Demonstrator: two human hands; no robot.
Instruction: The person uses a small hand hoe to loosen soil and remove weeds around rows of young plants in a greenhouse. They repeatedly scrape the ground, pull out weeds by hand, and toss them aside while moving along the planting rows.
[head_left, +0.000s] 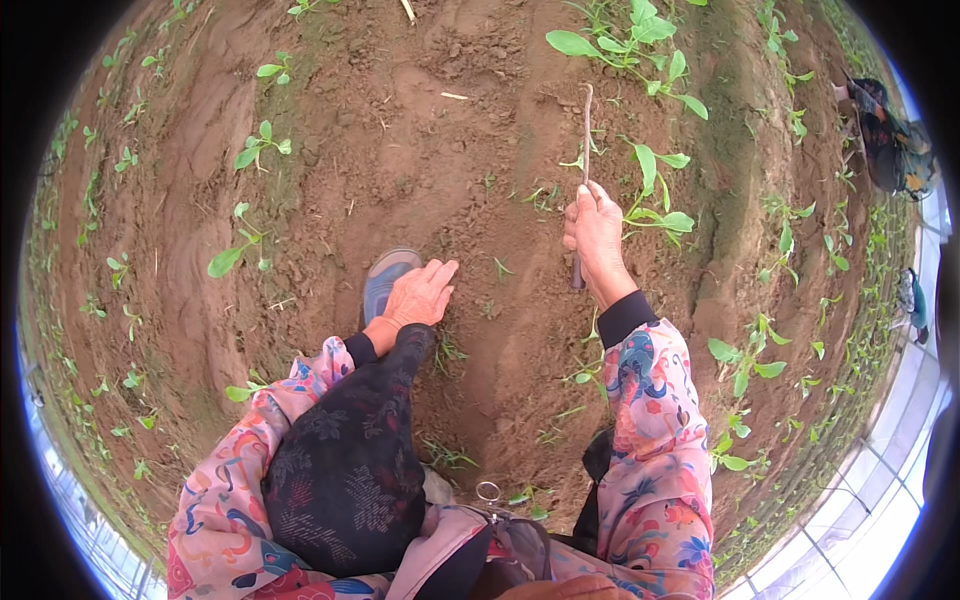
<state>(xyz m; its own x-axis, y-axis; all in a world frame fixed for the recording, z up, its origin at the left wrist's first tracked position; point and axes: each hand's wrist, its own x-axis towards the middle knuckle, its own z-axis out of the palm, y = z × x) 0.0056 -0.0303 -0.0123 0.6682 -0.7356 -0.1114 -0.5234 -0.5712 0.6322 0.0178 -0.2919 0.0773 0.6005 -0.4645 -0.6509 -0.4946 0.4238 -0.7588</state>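
My right hand (598, 229) is closed around the dark handle (577, 271) of a small hand hoe. The hoe's thin bent metal neck (587, 131) points away from me, and its soil-coloured head (561, 93) lies at the ground, hard to make out. Just right of that hand grows a leafy green seedling (660, 214), with a larger clump of seedlings (637, 45) farther ahead. My left hand (418, 292) holds nothing; its fingers stretch out loosely past my bent knee (352, 450), above my blue-grey shoe (391, 274).
Brown soil (420, 165) spreads before me with small grass weeds (448, 352) in it. A row of seedlings (259, 146) runs along the left, another (750, 356) along the right. Other people (896, 146) are at the far right, near a pale greenhouse wall (862, 480).
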